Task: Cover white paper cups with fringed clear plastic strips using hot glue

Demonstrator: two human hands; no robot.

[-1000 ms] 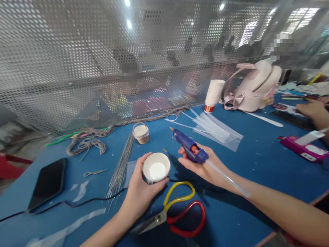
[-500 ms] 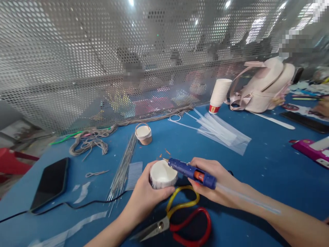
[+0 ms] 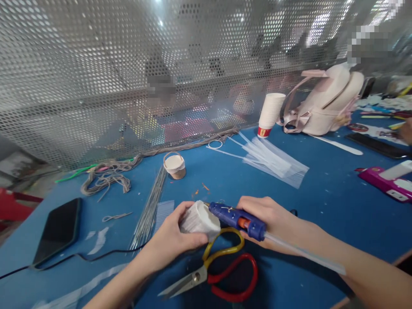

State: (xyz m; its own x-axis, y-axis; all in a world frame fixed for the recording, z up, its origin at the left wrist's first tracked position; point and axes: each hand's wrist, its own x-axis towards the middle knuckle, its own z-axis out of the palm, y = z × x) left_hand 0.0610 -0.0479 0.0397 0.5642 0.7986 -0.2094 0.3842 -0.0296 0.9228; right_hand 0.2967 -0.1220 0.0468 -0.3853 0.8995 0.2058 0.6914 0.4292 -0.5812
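My left hand is wrapped round a small white paper cup with a fringed, pale covering on its side; the cup is tilted, its mouth towards the right. In my right hand is a blue hot glue gun, a clear glue stick sticking out of its back. The nozzle is at the cup's rim; whether it touches I cannot tell. Just below the cup lie scissors with one yellow and one red handle. Behind stands a small basket with a handle.
Thin wires and a phone lie to the left, with a black cable. Clear strips, stacked paper cups and a pink backpack are at the back right. A perforated metal panel borders the table.
My left hand has tipped the cup over, so its side shows more and its mouth turns right. The glue gun stays at the rim. The whole view has shifted slightly.
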